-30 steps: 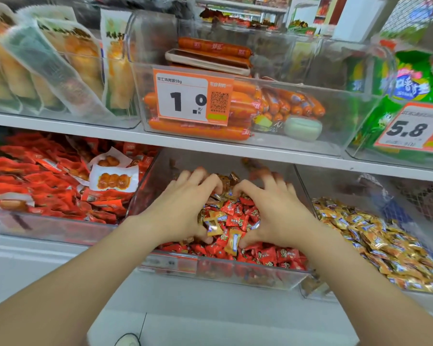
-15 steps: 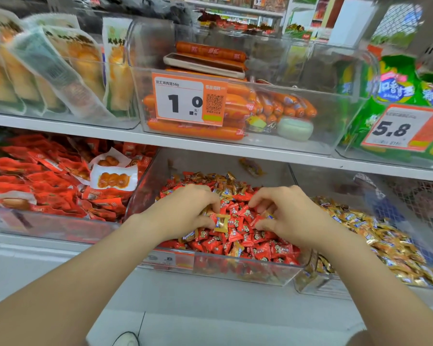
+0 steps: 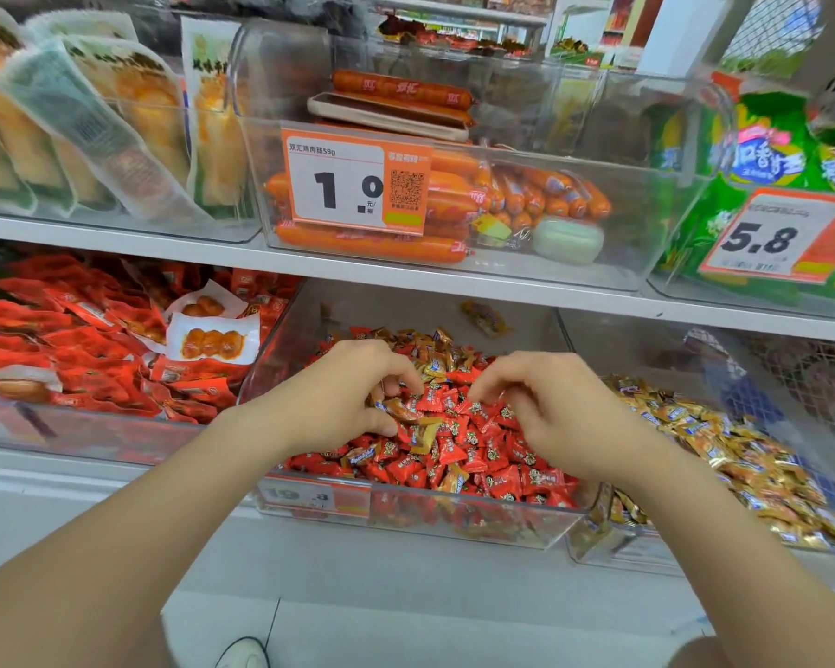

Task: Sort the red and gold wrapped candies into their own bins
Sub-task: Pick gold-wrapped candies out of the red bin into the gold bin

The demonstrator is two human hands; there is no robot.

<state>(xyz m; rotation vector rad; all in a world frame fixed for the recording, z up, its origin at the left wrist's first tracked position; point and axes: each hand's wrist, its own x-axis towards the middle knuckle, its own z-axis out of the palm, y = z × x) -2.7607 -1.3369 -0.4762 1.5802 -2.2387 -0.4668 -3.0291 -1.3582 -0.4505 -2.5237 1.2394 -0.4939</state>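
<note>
A clear middle bin (image 3: 459,520) on the lower shelf holds a heap of red wrapped candies (image 3: 497,458) with gold wrapped candies (image 3: 437,364) mixed in, mostly toward the back. To its right, a second clear bin (image 3: 598,547) holds only gold candies (image 3: 743,455). Both my hands are over the middle bin's heap. My left hand (image 3: 338,397) has curled fingers and pinches a gold candy (image 3: 398,408) between thumb and fingertips. My right hand (image 3: 550,412) has its fingers curled down into the red candies; whether it holds one is hidden.
A bin of red snack packets (image 3: 68,359) stands to the left. The upper shelf (image 3: 406,277) overhangs close above, carrying a clear bin of orange sausages (image 3: 367,245) with a price tag (image 3: 357,180), corn packs (image 3: 116,122) and green bags (image 3: 767,151). A shoe (image 3: 244,655) shows below.
Both hands have drawn back from deep in the bin toward its middle and moved slightly apart. Their fingers have curled, and the left hand has picked a gold candy out of the heap.
</note>
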